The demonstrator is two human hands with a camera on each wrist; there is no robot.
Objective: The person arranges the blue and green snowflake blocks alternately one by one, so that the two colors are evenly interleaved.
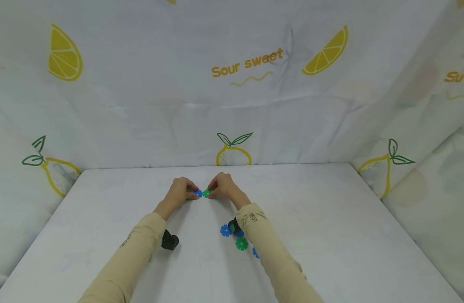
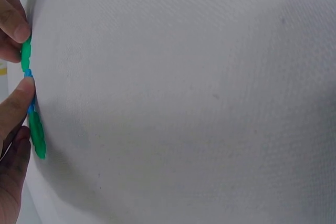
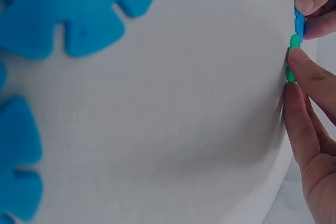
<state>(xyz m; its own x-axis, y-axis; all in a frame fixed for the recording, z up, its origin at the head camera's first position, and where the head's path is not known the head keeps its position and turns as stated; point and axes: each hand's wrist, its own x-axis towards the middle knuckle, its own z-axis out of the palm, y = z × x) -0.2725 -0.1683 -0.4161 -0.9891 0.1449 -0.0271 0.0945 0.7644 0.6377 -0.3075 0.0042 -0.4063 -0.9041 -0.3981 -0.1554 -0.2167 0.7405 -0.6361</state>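
Note:
My left hand (image 1: pixel 180 191) pinches a blue notched disc (image 1: pixel 198 193) between thumb and fingers. A green disc (image 2: pixel 37 135) is joined to that blue one on its left side, partly behind the fingers. My right hand (image 1: pixel 223 185) pinches another green notched disc (image 1: pixel 207 193). The two held discs meet edge to edge, or nearly so; whether their slots interlock I cannot tell. In the right wrist view the blue disc (image 3: pixel 299 24) and the right hand's green disc (image 3: pixel 291 74) stand in line, seen edge-on.
Several loose discs lie near my right forearm: a blue disc (image 1: pixel 226 230), a green disc (image 1: pixel 241 243) and a blue disc (image 1: pixel 256 252) partly under the sleeve. Black wrist cameras (image 1: pixel 170 241) show at both wrists. A lemon-print cloth (image 1: pixel 160 126) hangs behind the white table (image 1: pixel 330 219).

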